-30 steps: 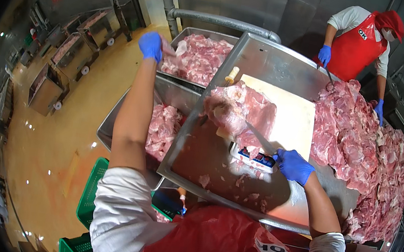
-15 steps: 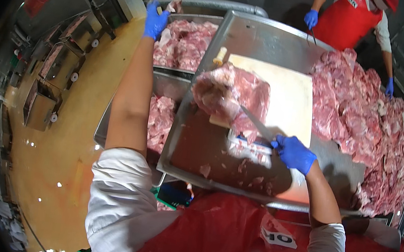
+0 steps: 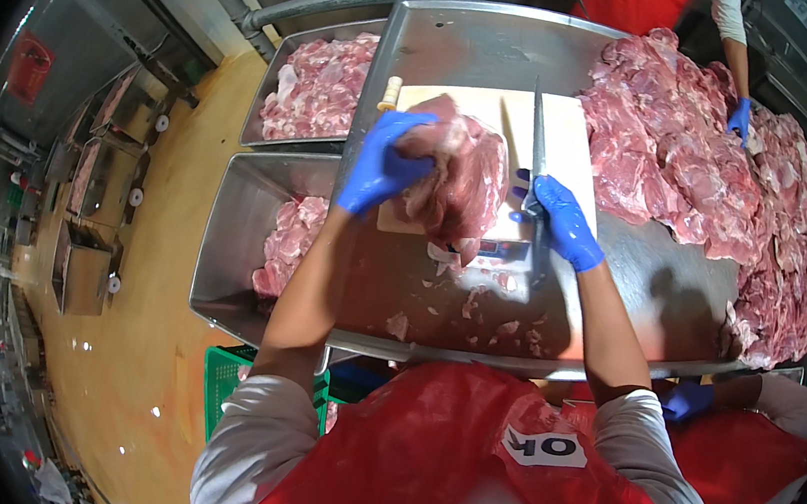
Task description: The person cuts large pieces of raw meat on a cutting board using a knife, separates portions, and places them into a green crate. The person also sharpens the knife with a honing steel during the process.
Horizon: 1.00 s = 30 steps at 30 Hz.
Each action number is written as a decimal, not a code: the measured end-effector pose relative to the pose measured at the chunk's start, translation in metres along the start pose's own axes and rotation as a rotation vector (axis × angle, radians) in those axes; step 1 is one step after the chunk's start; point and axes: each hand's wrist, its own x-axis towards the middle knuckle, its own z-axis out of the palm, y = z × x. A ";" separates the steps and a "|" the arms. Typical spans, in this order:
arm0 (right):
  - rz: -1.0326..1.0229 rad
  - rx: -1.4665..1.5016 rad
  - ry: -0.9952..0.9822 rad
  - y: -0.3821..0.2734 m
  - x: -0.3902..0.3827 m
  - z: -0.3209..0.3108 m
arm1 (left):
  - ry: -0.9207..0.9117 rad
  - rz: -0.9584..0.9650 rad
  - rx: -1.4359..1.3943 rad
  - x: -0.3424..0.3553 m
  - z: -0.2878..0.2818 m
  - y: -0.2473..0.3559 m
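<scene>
My left hand [image 3: 384, 164], in a blue glove, has its fingers and thumb closed on the left side of a large piece of raw meat [image 3: 458, 178]. The piece sits over the left part of a white cutting board [image 3: 573, 167]. In my right hand [image 3: 565, 224], also gloved in blue, a long knife [image 3: 540, 133] is held with its blade pointing away from me, to the right of the meat and apart from it. Under the board's near edge shows a white device with a small display [image 3: 504, 251], partly hidden by the meat.
Meat is heaped [image 3: 677, 155] on the right of the steel table [image 3: 663, 269]. Two steel bins [image 3: 211, 259] with meat stand at left, above a green crate [image 3: 222, 381]. A cream handle [image 3: 391, 92] lies beside the board. Co-workers stand at far right and near right; one gloved hand [image 3: 739, 122] touches the heap.
My left hand has come from the far bin, where it held a small scrap, to the large piece of meat. The knife has swung from pointing at the meat to pointing away from me.
</scene>
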 end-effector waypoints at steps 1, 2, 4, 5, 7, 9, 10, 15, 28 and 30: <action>0.015 0.097 0.010 0.003 -0.002 0.002 | -0.076 0.186 0.131 0.017 0.009 0.007; -0.012 0.094 0.006 0.009 -0.004 0.002 | -0.144 0.366 0.273 0.029 0.017 0.012; -0.114 0.075 0.131 0.014 -0.019 0.002 | -0.194 0.654 0.238 0.056 0.045 0.012; -0.136 0.169 0.210 0.012 -0.030 0.008 | -0.221 0.805 0.217 0.065 0.055 0.016; -0.200 0.173 0.311 0.017 -0.050 0.001 | -0.301 0.698 0.241 0.063 0.071 0.031; -0.281 0.247 0.357 0.029 -0.066 -0.009 | -0.435 0.692 0.230 0.067 0.076 0.048; -0.293 0.249 0.362 0.035 -0.071 -0.013 | -0.473 0.501 -0.004 0.067 0.072 0.046; -0.312 0.092 0.391 0.032 -0.075 0.003 | -0.296 -0.028 -0.223 0.075 0.098 0.016; -0.352 -0.453 0.437 0.010 -0.050 -0.035 | -0.323 0.090 0.048 0.073 0.078 -0.001; -0.225 -0.393 0.437 -0.004 -0.084 -0.005 | -0.343 0.024 -0.072 0.069 0.070 0.003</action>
